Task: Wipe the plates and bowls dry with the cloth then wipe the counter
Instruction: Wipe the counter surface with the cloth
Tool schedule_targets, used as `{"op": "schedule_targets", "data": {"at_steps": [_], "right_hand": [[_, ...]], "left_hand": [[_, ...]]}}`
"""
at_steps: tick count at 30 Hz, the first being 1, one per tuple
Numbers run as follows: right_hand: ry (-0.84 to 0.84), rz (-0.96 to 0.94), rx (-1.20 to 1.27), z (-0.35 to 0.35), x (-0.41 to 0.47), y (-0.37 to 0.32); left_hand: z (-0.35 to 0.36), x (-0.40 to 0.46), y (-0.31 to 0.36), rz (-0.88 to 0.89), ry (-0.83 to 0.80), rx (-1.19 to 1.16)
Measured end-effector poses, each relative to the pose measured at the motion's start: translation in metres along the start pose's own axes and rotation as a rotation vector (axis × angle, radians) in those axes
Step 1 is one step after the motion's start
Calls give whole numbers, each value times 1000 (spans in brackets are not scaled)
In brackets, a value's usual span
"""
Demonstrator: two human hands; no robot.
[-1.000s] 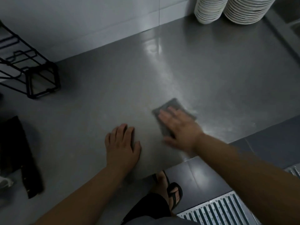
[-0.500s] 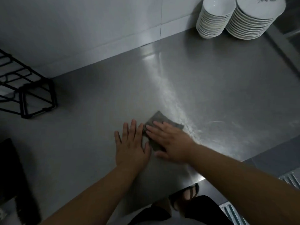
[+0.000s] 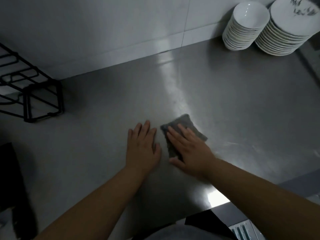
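Your grey cloth [image 3: 186, 130] lies flat on the stainless steel counter [image 3: 103, 135], a little right of the middle and near the front edge, folded into a rough rectangle. Your right hand [image 3: 189, 149] is pressed down on top of it, palm flat, fingers straight and slightly spread, the fingertips reaching toward the cloth's far left corner while the thumb sticks out off the near edge onto bare metal. Nothing is curled or pinched there; the cloth is pinned by the flat of the hand, and its far right corner shows beyond your knuckles.

Just beside it, your left hand [image 3: 142, 148] rests flat on the counter, fingers straight and close together, thumb angled out toward the cloth but apart from it by a narrow strip of steel. It holds nothing.

A bright streak of reflected light runs down the counter from the tiled wall [image 3: 103, 32] to the cloth, with faint smears to the right of your right hand.

At the back right, against the wall, a stack of white bowls [image 3: 245, 26] stands just beside a stack of white plates [image 3: 287, 30]. Far left, a black wire dish rack [image 3: 29, 89] sits on the counter, well apart from your hands. A dark object at the left edge is too dim to identify.
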State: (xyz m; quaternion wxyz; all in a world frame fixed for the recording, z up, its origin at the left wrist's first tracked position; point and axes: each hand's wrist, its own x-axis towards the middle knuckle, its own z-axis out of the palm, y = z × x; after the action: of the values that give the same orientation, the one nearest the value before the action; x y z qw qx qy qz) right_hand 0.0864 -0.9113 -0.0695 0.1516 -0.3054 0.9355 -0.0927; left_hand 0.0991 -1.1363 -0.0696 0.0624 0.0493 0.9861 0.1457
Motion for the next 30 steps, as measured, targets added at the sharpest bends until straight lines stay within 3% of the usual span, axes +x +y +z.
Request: {"op": "schedule_targets", "data": {"at_steps": [2, 4, 10, 12, 14, 18, 21, 23, 28, 30], "right_hand": [[-17, -134, -44, -9, 32, 19], [-3, -91, -66, -22, 57, 48], [186, 623, -14, -50, 47, 138], [160, 741, 56, -56, 43, 141], [157, 682, 116, -54, 50, 120], [19, 35, 33, -37, 78, 67], [-30, -152, -34, -50, 111, 92], [-17, -70, -85, -61, 121, 118], [48, 430, -86, -77, 106, 156], [65, 489, -30, -74, 97, 144]], "left_hand": [[-7, 37, 3, -20, 43, -57], [-11, 72, 7, -52, 28, -29], [-1, 106, 9, -103, -22, 65], [3, 106, 10, -109, -15, 80], [4, 108, 10, -106, -17, 95], [5, 108, 11, -107, -12, 125], [6, 111, 10, -110, -17, 127], [5, 112, 10, -112, -17, 126], [5, 111, 10, -116, -11, 109], [5, 112, 9, -124, -22, 109]]}}
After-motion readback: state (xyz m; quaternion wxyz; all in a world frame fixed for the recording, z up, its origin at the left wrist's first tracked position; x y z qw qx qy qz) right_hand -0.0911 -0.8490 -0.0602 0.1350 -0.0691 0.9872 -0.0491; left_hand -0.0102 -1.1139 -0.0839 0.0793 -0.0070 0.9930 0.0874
